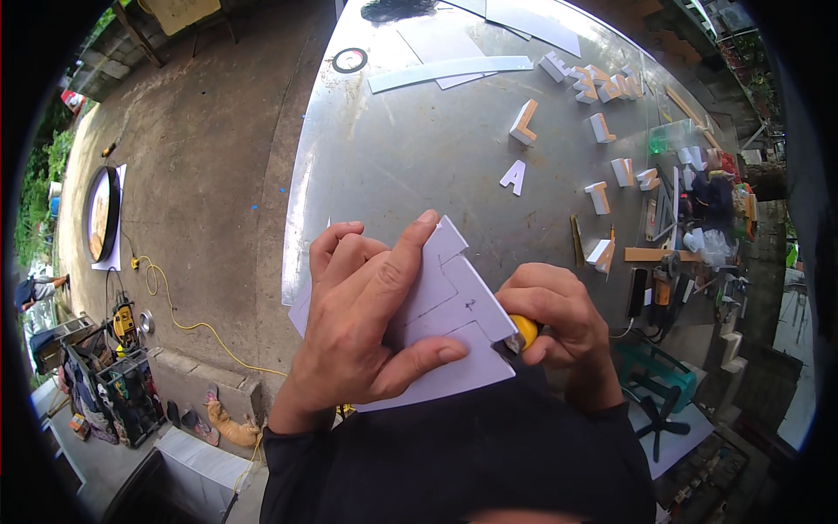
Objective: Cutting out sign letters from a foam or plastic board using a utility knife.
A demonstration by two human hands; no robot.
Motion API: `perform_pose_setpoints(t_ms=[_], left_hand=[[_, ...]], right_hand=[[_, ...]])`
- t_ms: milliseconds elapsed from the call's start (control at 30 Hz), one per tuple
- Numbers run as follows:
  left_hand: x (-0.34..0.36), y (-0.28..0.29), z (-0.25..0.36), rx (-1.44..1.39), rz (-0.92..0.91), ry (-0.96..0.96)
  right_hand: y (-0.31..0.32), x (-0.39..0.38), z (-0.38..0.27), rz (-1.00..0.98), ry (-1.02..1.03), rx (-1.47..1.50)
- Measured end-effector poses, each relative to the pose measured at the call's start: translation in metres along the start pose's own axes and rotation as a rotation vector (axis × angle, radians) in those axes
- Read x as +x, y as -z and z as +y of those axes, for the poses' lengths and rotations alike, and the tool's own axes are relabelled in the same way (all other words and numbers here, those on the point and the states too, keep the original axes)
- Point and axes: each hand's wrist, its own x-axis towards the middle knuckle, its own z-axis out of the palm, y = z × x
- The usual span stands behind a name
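My left hand (362, 314) holds a thin white board (441, 358) with drawn outlines, its fingers spread over the face and thumb lying near the lower part. My right hand (559, 310) grips a yellow utility knife (524, 327), whose blade end sits at a notch in the board's right edge. Beyond them on the metal table (410, 148) lie a white letter cutout (511, 177) and several letter-shaped blocks (524, 122) with white and tan faces.
White strips (449, 72) and a black-rimmed disc (349, 59) lie at the table's back; tools (663, 279) crowd its right. A green fan (663, 371) is lower right. On the left are a yellow cord (201, 326), an orange animal (231, 424) and another person (44, 288).
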Motion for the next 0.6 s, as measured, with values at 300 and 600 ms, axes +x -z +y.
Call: perform_pose_setpoints(t_ms=[300, 600], left_hand=[[0.0026, 0.0009, 0.0023, 0.019, -0.033, -0.003], [0.0046, 0.0037, 0.0089, 0.035, -0.059, 0.008]], right_hand=[[-0.0018, -0.0013, 0.001, 0.051, 0.032, -0.088], [-0.0002, -0.0045, 0.0083, 0.041, 0.068, -0.108]])
